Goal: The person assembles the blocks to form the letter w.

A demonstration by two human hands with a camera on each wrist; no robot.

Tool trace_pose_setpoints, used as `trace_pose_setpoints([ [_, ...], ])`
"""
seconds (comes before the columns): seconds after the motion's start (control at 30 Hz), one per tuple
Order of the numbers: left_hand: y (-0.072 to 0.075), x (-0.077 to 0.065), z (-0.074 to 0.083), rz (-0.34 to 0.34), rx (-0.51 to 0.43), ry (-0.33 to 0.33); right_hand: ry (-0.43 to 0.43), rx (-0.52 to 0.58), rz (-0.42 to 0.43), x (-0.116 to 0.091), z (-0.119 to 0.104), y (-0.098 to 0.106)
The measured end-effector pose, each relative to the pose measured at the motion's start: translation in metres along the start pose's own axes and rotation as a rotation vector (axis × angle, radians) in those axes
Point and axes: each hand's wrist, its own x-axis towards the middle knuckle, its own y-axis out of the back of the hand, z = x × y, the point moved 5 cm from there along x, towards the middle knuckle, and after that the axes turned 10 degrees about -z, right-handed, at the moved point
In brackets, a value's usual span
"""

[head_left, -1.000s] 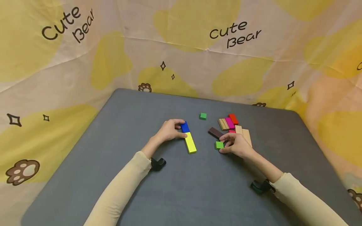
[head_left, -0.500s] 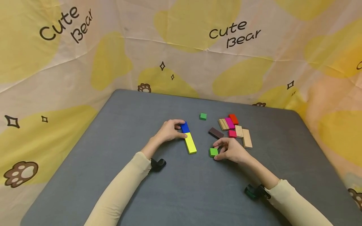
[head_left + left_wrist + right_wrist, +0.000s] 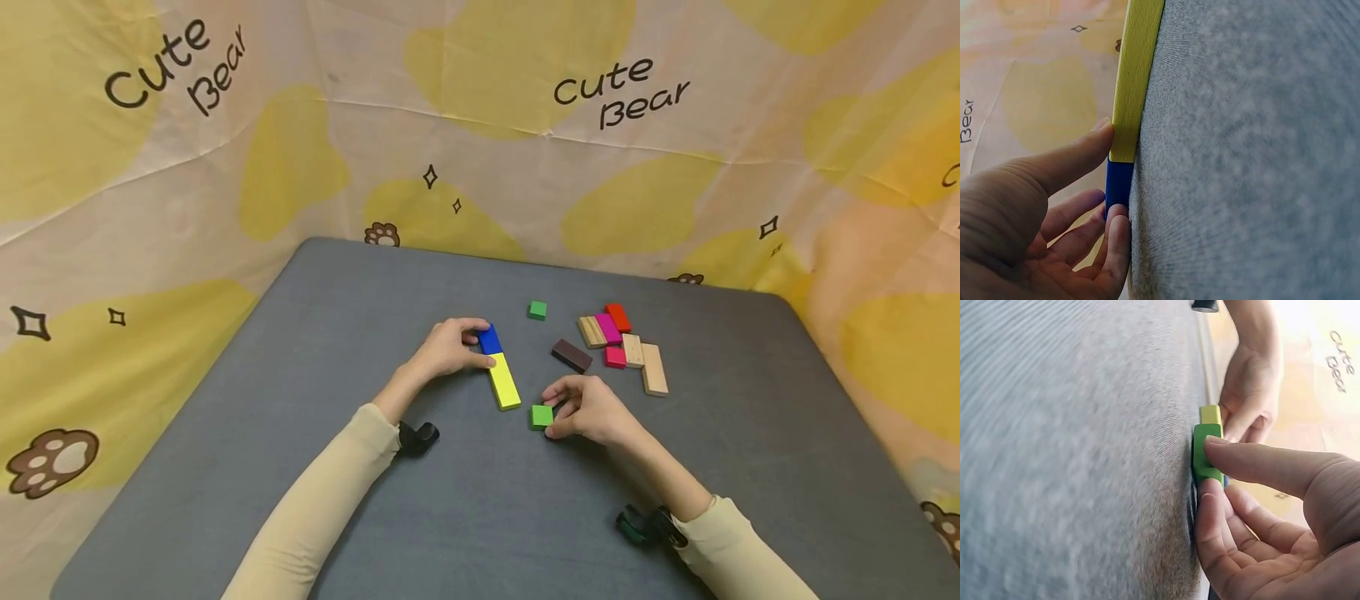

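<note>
My left hand [image 3: 448,346] spans a blue block [image 3: 490,340] and a yellow block [image 3: 505,383], which lie end to end in one line. In the left wrist view, the thumb touches the yellow block [image 3: 1138,81] near the joint, while fingertips bear on the blue block [image 3: 1119,181]. My right hand [image 3: 588,408] pinches a small light green block [image 3: 541,417] between thumb and fingers, low over the table, just right of the yellow block's near end. The right wrist view shows the thumb on the face of the green block [image 3: 1202,450], with part of the yellow block [image 3: 1210,414] behind.
A dark brown block [image 3: 572,356] lies beyond my right hand. Right of it are pink, magenta, red and plain wood blocks [image 3: 655,371] in a loose cluster. A darker green block [image 3: 537,311] stands farther back on the grey table [image 3: 375,283]. Printed cloth [image 3: 480,108] hangs behind.
My right hand has brought the light green block left and nearer to me, away from the brown block and toward the yellow one. My left hand stays in place.
</note>
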Motion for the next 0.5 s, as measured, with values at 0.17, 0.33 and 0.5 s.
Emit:
trace_pose_setpoints([
  [0.17, -0.0003, 0.0020, -0.0008, -0.001, 0.003, 0.000, -0.015, 0.032, 0.015, -0.0002, 0.0017, 0.0000],
  [0.33, -0.0006, 0.0024, -0.0017, -0.004, 0.001, -0.002, -0.019, 0.034, 0.017, 0.0027, 0.0020, 0.0000],
  [0.5, -0.0002, 0.0016, -0.0019, -0.004, 0.002, -0.001, 0.010, 0.015, -0.006, 0.0051, 0.0002, 0.0009],
])
